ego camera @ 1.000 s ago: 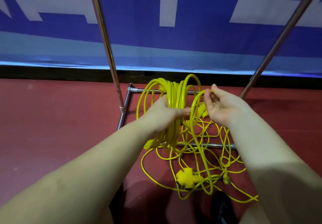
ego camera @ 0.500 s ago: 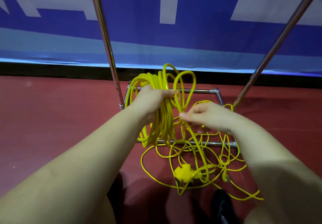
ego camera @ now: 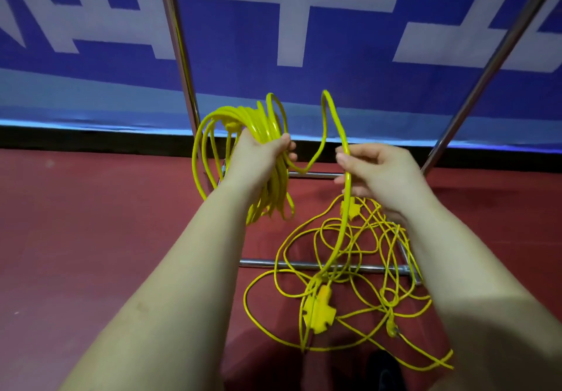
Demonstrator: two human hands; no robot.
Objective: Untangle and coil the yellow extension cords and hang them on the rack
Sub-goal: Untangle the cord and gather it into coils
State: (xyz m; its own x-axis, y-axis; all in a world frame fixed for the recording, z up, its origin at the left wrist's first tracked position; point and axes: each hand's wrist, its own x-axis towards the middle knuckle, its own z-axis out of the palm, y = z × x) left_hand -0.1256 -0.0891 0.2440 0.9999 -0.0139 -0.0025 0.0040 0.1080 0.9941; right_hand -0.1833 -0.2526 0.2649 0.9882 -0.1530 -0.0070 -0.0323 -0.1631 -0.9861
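My left hand (ego camera: 258, 156) grips a thick coil of yellow extension cord (ego camera: 243, 123), its loops hanging above and below my fist. My right hand (ego camera: 377, 171) holds one strand of the same cord (ego camera: 343, 223); the strand arches up between my hands and runs down to the floor. A loose tangle of yellow cord (ego camera: 359, 269) lies on the red floor under my right arm, with a yellow multi-socket block (ego camera: 317, 308) and a second socket block (ego camera: 349, 208) in it. The chrome rack's base frame (ego camera: 273, 263) sits under the tangle.
Two chrome rack poles rise from the base, the left pole (ego camera: 176, 41) and the right pole (ego camera: 486, 68). A blue and white banner (ego camera: 365, 25) stands right behind them. Red floor (ego camera: 91, 223) spreads to the left. A dark shoe tip (ego camera: 383, 369) shows at the bottom.
My right hand has moved right and up, drawing a strand away from the coil into a tall arch. My left hand keeps its grip on the coil.
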